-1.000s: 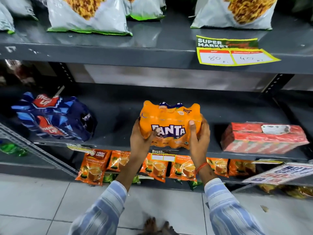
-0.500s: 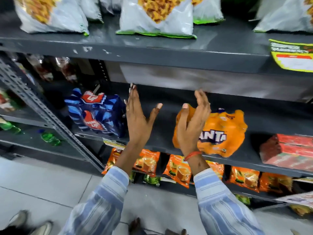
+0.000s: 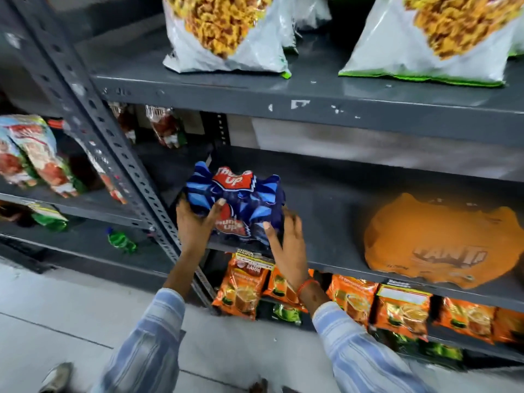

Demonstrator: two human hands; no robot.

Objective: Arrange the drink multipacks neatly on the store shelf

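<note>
A dark blue Thums Up multipack (image 3: 241, 199) sits at the left end of the middle grey shelf (image 3: 334, 245), close to the slotted upright. My left hand (image 3: 195, 225) grips its left side, thumb across the front. My right hand (image 3: 289, 245) presses against its lower right corner, fingers wrapped on the plastic. The orange Fanta multipack (image 3: 436, 239) rests alone on the same shelf to the right, blurred, with bare shelf between the two packs.
A slanted perforated upright (image 3: 113, 154) stands just left of the blue pack. Big white snack bags (image 3: 226, 32) fill the shelf above. Orange sachets (image 3: 243, 287) hang below the shelf edge. Snack packets (image 3: 31, 154) and a green bottle (image 3: 122, 242) lie in the left bay.
Both hands let go of the Fanta pack, left it on the shelf, moved left and closed on the Thums Up pack. The view swung left.
</note>
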